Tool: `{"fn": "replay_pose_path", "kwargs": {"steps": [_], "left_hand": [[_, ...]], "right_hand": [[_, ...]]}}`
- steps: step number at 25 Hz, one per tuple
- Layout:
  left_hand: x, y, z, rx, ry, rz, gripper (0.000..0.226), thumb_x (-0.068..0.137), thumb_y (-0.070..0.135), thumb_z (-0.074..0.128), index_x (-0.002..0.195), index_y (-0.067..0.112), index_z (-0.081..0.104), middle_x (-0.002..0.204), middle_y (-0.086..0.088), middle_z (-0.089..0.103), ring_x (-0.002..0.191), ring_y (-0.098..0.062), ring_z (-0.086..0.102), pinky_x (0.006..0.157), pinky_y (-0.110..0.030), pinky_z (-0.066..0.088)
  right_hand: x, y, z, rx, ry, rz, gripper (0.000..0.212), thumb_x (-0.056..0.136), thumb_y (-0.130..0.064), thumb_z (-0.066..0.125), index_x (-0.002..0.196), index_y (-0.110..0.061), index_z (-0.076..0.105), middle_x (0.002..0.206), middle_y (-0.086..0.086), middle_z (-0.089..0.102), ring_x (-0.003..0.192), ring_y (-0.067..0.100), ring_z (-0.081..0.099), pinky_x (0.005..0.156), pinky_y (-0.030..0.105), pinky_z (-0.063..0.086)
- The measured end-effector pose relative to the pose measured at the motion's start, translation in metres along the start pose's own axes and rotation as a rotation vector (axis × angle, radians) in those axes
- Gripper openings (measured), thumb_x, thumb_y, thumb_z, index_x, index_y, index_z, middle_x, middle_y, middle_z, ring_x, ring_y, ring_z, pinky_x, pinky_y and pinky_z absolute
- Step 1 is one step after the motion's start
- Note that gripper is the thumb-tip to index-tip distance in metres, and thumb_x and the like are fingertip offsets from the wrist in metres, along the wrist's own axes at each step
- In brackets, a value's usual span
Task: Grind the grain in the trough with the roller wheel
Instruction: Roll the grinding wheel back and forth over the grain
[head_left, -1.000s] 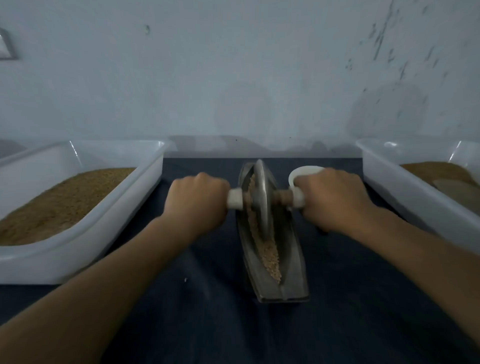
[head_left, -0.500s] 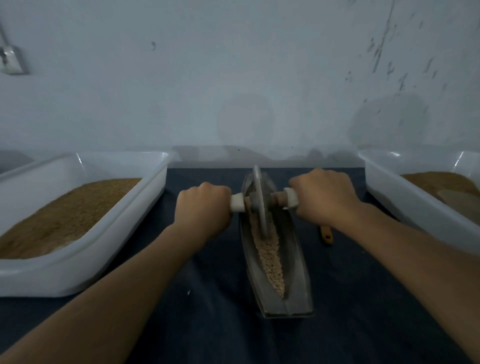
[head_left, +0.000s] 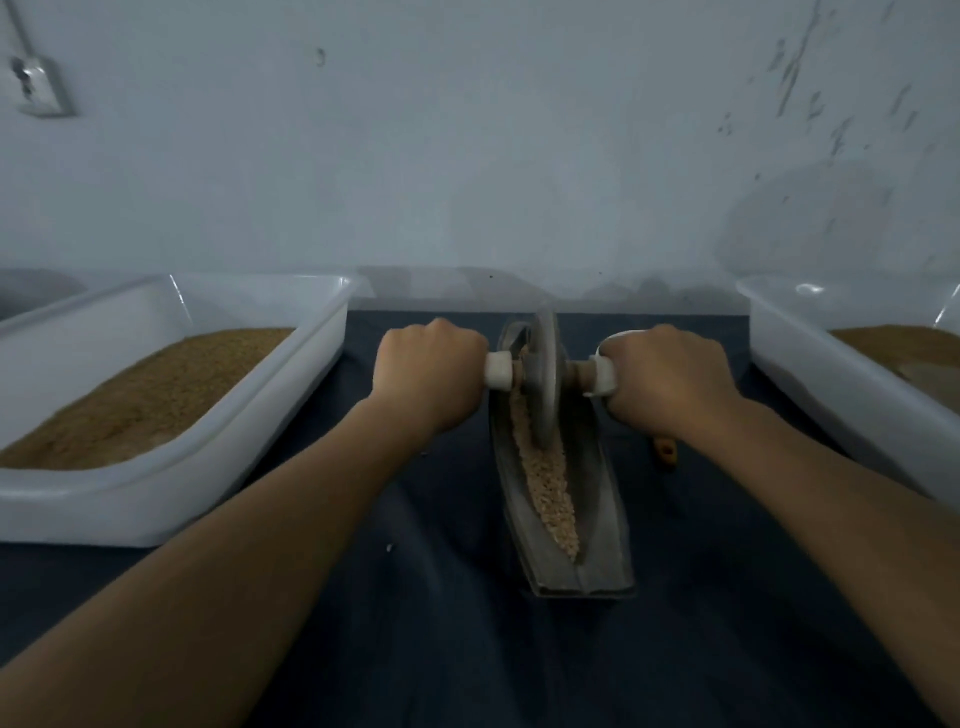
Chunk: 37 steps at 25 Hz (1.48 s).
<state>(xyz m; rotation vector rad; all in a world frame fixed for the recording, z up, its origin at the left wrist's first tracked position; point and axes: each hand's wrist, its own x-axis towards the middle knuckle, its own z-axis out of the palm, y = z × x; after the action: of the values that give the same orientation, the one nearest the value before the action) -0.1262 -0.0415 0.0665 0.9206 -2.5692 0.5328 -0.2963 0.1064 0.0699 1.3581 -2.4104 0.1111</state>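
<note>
A long grey metal trough (head_left: 602, 525) lies lengthwise on the dark cloth, with a strip of pale grain (head_left: 545, 478) along its groove. The grey roller wheel (head_left: 545, 379) stands upright in the far half of the trough, on the grain. My left hand (head_left: 428, 376) grips the white-capped handle on the wheel's left side. My right hand (head_left: 665, 379) grips the handle on the right. Both fists are level, one on each side of the trough.
A white tub (head_left: 171, 499) of brown grain stands at the left, and a second white tub (head_left: 831, 395) with brown material at the right. A small wooden piece (head_left: 666, 452) lies under my right wrist. A white rim (head_left: 618, 336) peeks behind my right hand. The wall is close behind.
The wheel rolled toward the trough's far end, then came back slightly toward me. The camera view dropped a little, so the table sits lower in the picture.
</note>
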Motion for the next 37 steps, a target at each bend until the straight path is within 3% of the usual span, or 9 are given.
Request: {"fn": "replay_pose_path", "kwargs": {"steps": [6, 14, 20, 23, 25, 28, 32, 35, 37], "left_hand": [[-0.066, -0.021, -0.014, -0.043, 0.311, 0.233, 0.046, 0.057, 0.039, 0.069, 0.065, 0.033, 0.024, 0.049, 0.012, 0.024, 0.041, -0.010, 0.011, 0.051, -0.017, 0.004], [0.013, -0.003, 0.010, -0.059, -0.022, -0.002, 0.004, 0.089, 0.026, 0.057, 0.088, 0.024, 0.060, 0.075, 0.002, 0.052, 0.064, -0.022, 0.047, 0.058, -0.034, 0.036], [-0.067, -0.019, -0.013, -0.037, 0.289, 0.216, 0.049, 0.055, 0.037, 0.075, 0.064, 0.032, 0.026, 0.053, 0.013, 0.015, 0.046, -0.007, 0.001, 0.049, -0.016, 0.004], [-0.056, -0.008, -0.005, 0.054, 0.142, 0.104, 0.036, 0.071, 0.035, 0.071, 0.066, 0.030, 0.036, 0.055, 0.011, 0.021, 0.044, -0.011, 0.014, 0.046, -0.021, 0.010], [-0.018, 0.005, 0.004, 0.073, 0.163, 0.041, 0.017, 0.085, 0.028, 0.062, 0.076, 0.025, 0.048, 0.062, 0.006, 0.034, 0.050, -0.018, 0.037, 0.049, -0.028, 0.025], [0.030, 0.012, -0.005, 0.137, 0.087, 0.097, 0.006, 0.089, 0.020, 0.058, 0.090, 0.021, 0.064, 0.072, -0.001, 0.050, 0.065, -0.025, 0.055, 0.055, -0.033, 0.033], [-0.017, -0.004, 0.006, 0.039, 0.145, 0.094, 0.021, 0.081, 0.028, 0.064, 0.074, 0.027, 0.044, 0.060, 0.006, 0.036, 0.050, -0.020, 0.041, 0.049, -0.028, 0.024], [-0.064, -0.017, 0.002, -0.032, 0.287, 0.180, 0.036, 0.067, 0.039, 0.059, 0.067, 0.033, 0.024, 0.055, 0.013, 0.010, 0.046, -0.005, 0.003, 0.049, -0.018, 0.003], [-0.059, -0.020, 0.005, -0.057, 0.256, 0.157, 0.032, 0.067, 0.039, 0.058, 0.065, 0.031, 0.027, 0.054, 0.013, 0.013, 0.045, -0.007, 0.004, 0.050, -0.018, 0.003]], "right_hand": [[-0.075, 0.024, 0.001, -0.052, 0.295, -0.221, 0.022, 0.062, -0.054, 0.052, 0.078, -0.040, 0.050, 0.055, -0.017, 0.026, 0.040, 0.014, 0.037, 0.046, 0.016, 0.013], [0.011, -0.003, -0.003, -0.040, -0.022, 0.003, 0.009, 0.083, -0.035, 0.065, 0.084, -0.031, 0.058, 0.083, -0.005, 0.060, 0.072, 0.019, 0.053, 0.061, 0.031, 0.040], [-0.072, 0.018, -0.005, -0.091, 0.340, -0.253, 0.033, 0.055, -0.050, 0.064, 0.065, -0.038, 0.034, 0.054, -0.019, 0.018, 0.045, 0.002, 0.013, 0.047, 0.015, 0.009], [-0.049, 0.006, -0.002, -0.157, 0.266, -0.164, 0.036, 0.063, -0.042, 0.069, 0.064, -0.033, 0.034, 0.055, -0.012, 0.029, 0.044, 0.011, 0.028, 0.046, 0.019, 0.013], [-0.014, 0.002, 0.011, -0.025, 0.143, -0.046, 0.020, 0.079, -0.033, 0.064, 0.071, -0.029, 0.046, 0.070, -0.010, 0.050, 0.065, 0.018, 0.054, 0.049, 0.026, 0.025], [0.012, 0.003, 0.023, 0.155, -0.051, 0.085, 0.014, 0.086, -0.026, 0.061, 0.075, -0.028, 0.052, 0.081, -0.006, 0.059, 0.080, 0.020, 0.060, 0.055, 0.029, 0.034], [-0.019, 0.009, 0.016, -0.072, 0.198, -0.082, 0.028, 0.078, -0.033, 0.067, 0.065, -0.029, 0.042, 0.060, -0.011, 0.040, 0.051, 0.006, 0.032, 0.046, 0.023, 0.020], [-0.054, 0.014, 0.004, -0.157, 0.474, -0.272, 0.036, 0.057, -0.042, 0.071, 0.063, -0.035, 0.036, 0.055, -0.017, 0.011, 0.053, -0.003, 0.001, 0.051, 0.014, 0.005], [-0.052, 0.013, 0.000, -0.139, 0.436, -0.288, 0.037, 0.053, -0.043, 0.068, 0.063, -0.036, 0.034, 0.057, -0.018, 0.007, 0.055, -0.005, -0.001, 0.053, 0.014, 0.004]]}}
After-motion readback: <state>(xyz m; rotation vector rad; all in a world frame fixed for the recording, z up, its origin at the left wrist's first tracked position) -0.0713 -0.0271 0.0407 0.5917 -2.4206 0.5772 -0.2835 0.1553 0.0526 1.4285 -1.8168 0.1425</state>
